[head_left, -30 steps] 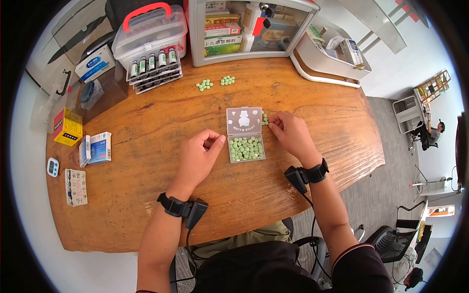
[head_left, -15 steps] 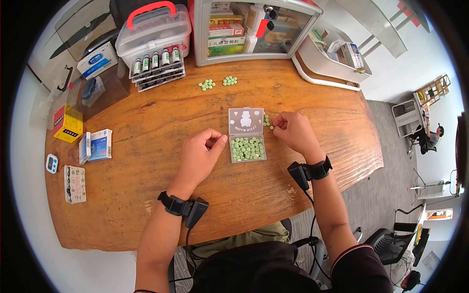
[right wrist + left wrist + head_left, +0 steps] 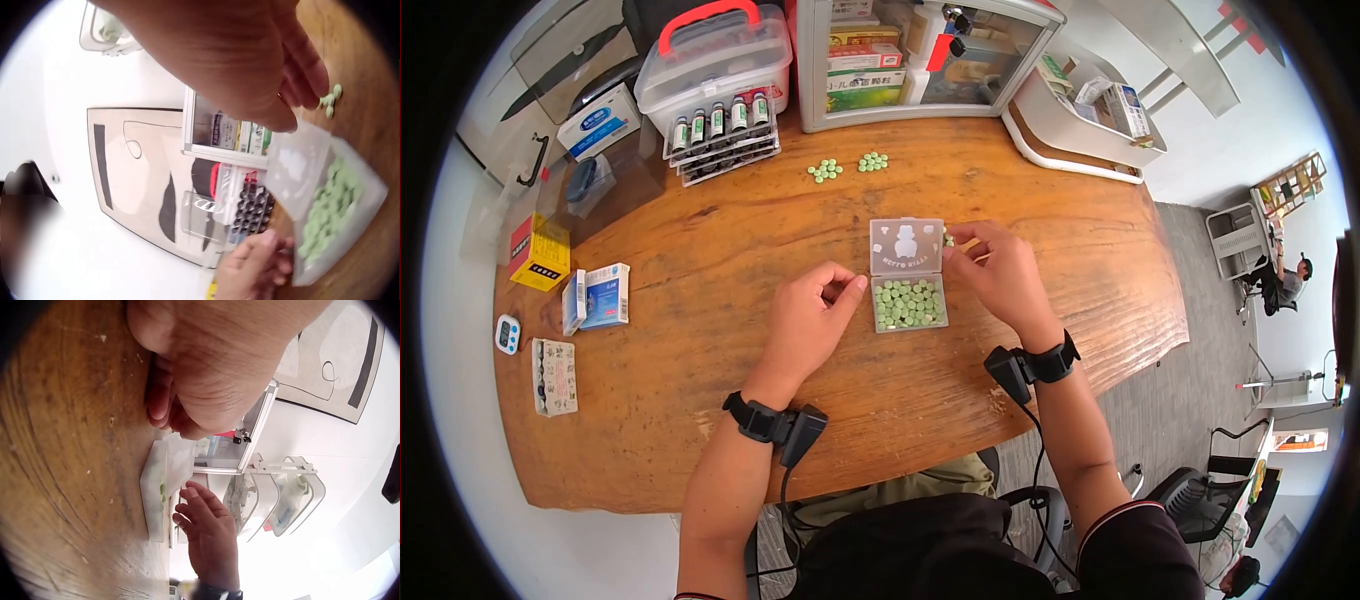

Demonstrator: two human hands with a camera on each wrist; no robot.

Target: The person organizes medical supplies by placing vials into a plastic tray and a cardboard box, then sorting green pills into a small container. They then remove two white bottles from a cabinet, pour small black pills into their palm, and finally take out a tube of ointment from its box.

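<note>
A small clear plastic pill box (image 3: 911, 328) lies with its lid (image 3: 906, 247) folded back, a white cartoon figure and lettering on it. Round green tablets (image 3: 908, 303) fill its lower half. My right hand (image 3: 1002, 278) is at the lid's right side, its fingers reaching over a few loose tablets (image 3: 330, 103) on the wood. Its thumb and fingertips are apart in the left wrist view, with no tablet visible between them. My left hand (image 3: 809, 310) rests on the table just left of the box, fingers loosely curled and thumb tip pointing at the box's edge.
Two small groups of green tablets (image 3: 825, 171) lie farther back on the wooden table (image 3: 730, 250). Behind stand a vial rack (image 3: 722, 145), a clear case with a red handle (image 3: 710, 60) and a medicine cabinet (image 3: 920, 115). Medicine boxes (image 3: 606, 297) and a timer (image 3: 507, 334) are at left.
My right hand first drew back slightly to the right, then moved left toward the lid, its fingers now covering most of the loose tablets there. My left hand stays beside the box.
</note>
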